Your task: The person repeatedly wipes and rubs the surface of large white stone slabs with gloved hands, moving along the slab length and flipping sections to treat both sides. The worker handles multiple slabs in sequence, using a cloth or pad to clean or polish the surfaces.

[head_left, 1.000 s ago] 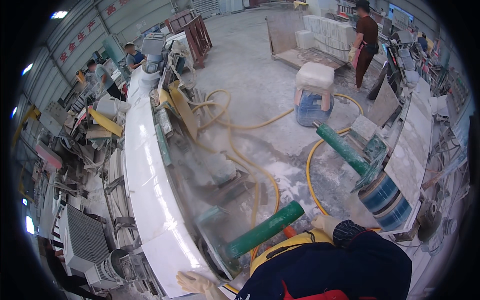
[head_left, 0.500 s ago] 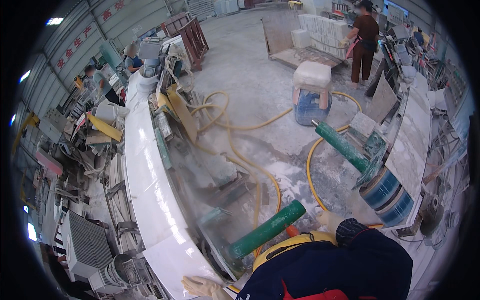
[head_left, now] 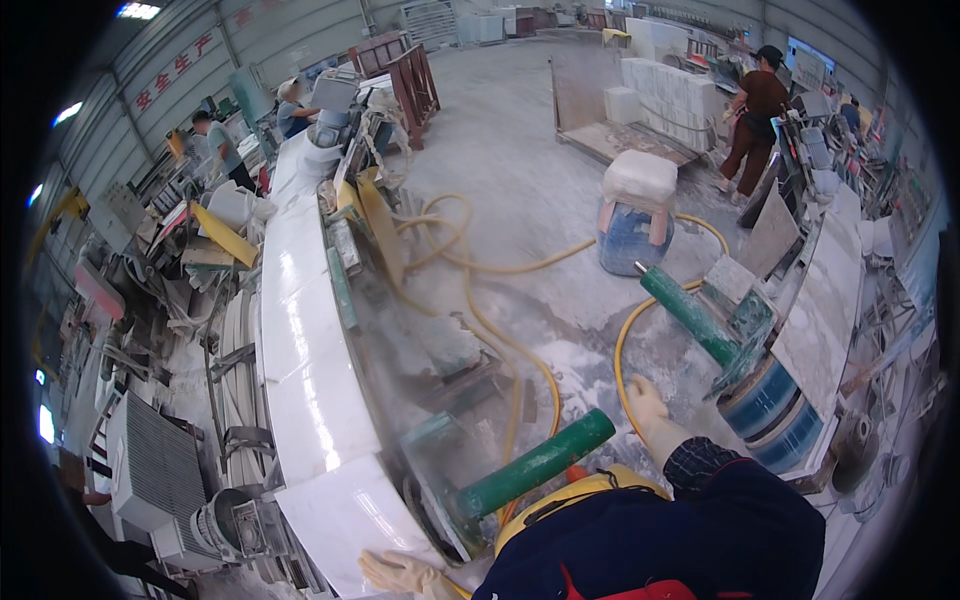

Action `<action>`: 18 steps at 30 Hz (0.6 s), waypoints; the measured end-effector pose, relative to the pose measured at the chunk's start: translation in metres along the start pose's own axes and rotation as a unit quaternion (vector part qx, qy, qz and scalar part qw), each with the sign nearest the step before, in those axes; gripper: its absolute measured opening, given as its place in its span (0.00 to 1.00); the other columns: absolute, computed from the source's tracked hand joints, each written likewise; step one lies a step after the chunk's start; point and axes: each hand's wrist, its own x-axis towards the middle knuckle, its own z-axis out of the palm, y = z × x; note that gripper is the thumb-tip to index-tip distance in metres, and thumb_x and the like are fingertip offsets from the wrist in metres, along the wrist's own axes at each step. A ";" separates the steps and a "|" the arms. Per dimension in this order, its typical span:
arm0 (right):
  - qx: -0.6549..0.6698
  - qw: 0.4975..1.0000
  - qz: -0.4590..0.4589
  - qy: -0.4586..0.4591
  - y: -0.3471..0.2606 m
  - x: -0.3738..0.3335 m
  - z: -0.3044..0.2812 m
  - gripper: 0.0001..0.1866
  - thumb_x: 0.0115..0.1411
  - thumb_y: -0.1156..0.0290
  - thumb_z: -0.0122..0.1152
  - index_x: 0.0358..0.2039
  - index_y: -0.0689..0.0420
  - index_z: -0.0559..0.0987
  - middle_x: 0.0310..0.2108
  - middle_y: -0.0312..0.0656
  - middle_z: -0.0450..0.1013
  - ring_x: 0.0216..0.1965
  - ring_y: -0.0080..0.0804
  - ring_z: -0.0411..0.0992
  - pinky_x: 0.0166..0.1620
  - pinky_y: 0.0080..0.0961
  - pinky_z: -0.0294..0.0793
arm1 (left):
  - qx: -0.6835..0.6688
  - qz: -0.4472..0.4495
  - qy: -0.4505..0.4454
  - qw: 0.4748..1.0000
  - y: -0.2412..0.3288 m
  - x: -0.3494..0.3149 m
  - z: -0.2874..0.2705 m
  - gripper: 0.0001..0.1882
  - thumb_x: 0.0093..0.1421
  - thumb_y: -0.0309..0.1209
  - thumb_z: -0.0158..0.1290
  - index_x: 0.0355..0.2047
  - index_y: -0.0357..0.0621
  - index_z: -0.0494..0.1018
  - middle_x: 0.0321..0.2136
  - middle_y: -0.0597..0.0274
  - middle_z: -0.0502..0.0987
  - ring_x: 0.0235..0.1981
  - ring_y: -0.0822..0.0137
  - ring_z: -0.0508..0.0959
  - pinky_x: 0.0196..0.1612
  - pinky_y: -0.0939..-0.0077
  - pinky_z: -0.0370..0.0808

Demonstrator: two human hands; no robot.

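Note:
My left hand point(head_left: 402, 574), in a cream rubber glove, rests with its fingers stretched out on the glossy white slab point(head_left: 355, 520) at the near end of a long bench. Out in front of me is my right hand point(head_left: 650, 408), gloved the same way with a dark cuff. It lies just beside a yellow hose point(head_left: 619, 362) on the floor; whether its fingers touch the hose is too small to make out. Between my arms a green cylinder point(head_left: 540, 462) juts from the bench's machine part, above my yellow apron point(head_left: 590, 484).
A second green cylinder point(head_left: 690, 315) points out from the right bench, above blue-banded rolls point(head_left: 770, 400). A blue drum point(head_left: 632, 238) with a white bundle on top stands ahead. Yellow hoses loop over the dusty floor. Several people work farther off, one point(head_left: 757, 120) beside stacked white blocks point(head_left: 665, 95).
My right hand has reached forward and up from beside my body toward the hose. The left hand stays on the slab. My view has shifted slightly, and the person at the back right has turned.

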 end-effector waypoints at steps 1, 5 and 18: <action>0.064 0.997 0.000 -0.038 -0.023 -0.005 0.013 0.24 0.68 0.52 0.52 0.60 0.46 0.76 0.56 0.45 0.76 0.60 0.41 0.72 0.62 0.33 0.69 | 0.001 -0.003 -0.001 1.000 -0.002 -0.001 0.002 0.24 0.71 0.37 0.46 0.62 0.37 0.70 0.63 0.41 0.68 0.66 0.42 0.64 0.70 0.47 0.56; 0.107 0.924 -0.192 -0.312 -0.123 -0.055 0.068 0.24 0.68 0.52 0.56 0.61 0.46 0.76 0.57 0.42 0.76 0.58 0.34 0.73 0.62 0.28 0.68 | -0.009 0.017 0.045 0.999 -0.011 -0.004 0.013 0.22 0.71 0.36 0.47 0.60 0.37 0.72 0.61 0.42 0.72 0.64 0.39 0.68 0.68 0.44 0.58; 0.236 0.646 -0.062 -0.724 -0.239 -0.246 0.228 0.22 0.65 0.60 0.63 0.53 0.60 0.74 0.42 0.42 0.77 0.37 0.32 0.78 0.40 0.29 0.78 | -0.060 0.011 0.067 0.996 -0.002 -0.011 0.003 0.20 0.70 0.32 0.47 0.59 0.35 0.71 0.60 0.39 0.71 0.62 0.40 0.68 0.66 0.46 0.60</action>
